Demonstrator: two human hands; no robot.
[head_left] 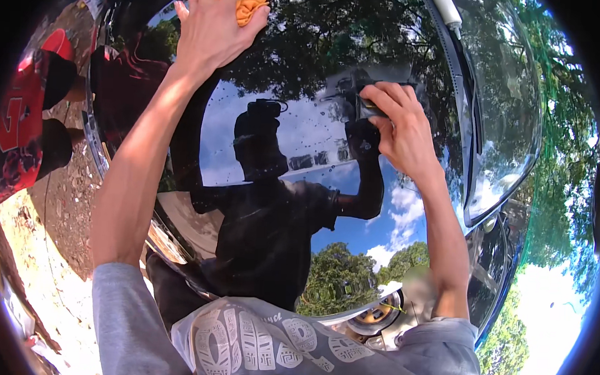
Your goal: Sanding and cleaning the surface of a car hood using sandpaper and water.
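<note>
My left hand (209,32) is at the top, its fingers wrapped round a crumpled orange cloth (249,3) on the car's glossy black hood (264,74). My right hand (401,128) rests right of the middle, gripping a small dark pad (369,107) against the hood. A hazy patch with water drops surrounds the pad. The hood reflects my silhouette, trees and sky. The undersides of both hands are hidden.
The windscreen (505,95) with a wiper (474,114) is at the right. A person in red patterned clothing and dark shorts (21,118) stands at the left on dirt ground (61,225). A wheel (375,316) shows below the hood's lower edge.
</note>
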